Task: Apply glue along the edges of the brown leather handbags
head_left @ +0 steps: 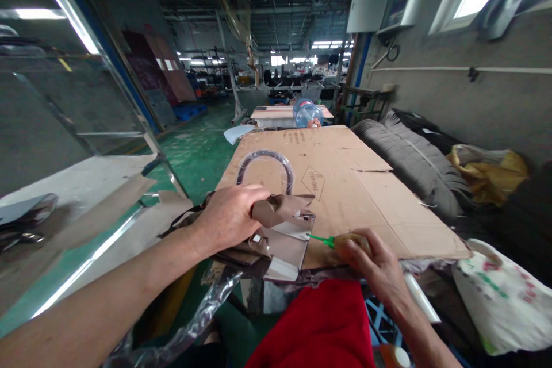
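Two hands in view, both the person's own. One brown bag part [282,224], folded leather-like piece with a small metal fitting, lies at the near edge of the tabletop [388,207], which is covered by one big flattened cardboard sheet [336,178]. Left hand [230,215] presses down on the top left of the bag part, fingers curled over its folded edge, so that grip is closed on the bag part. Right hand [366,253] holds one screwdriver [334,240]: yellowish handle wrapped in the fist, green shaft sticking out to the left. Grip there is tight around the handle. The green shaft tip points at the metal fitting on the bag part's right side and sits just beside it; whether it touches, cannot tell. So the bag part lies under and right of the left grip and directly left of the right grip, between the two hands.

One dark loop [265,169], a strap in clear plastic wrap, lies on the cardboard just beyond the left hand, apart from it. One red cloth [321,322] is at the bottom, below the right hand. Two blue water bottles [307,114] stand at the far end of the tabletop. One grey padded roll [409,161] runs along the right side, one yellow bag [491,175] behind it, one white printed sack [500,293] at lower right. Crumpled clear plastic [202,322] hangs off the near edge.
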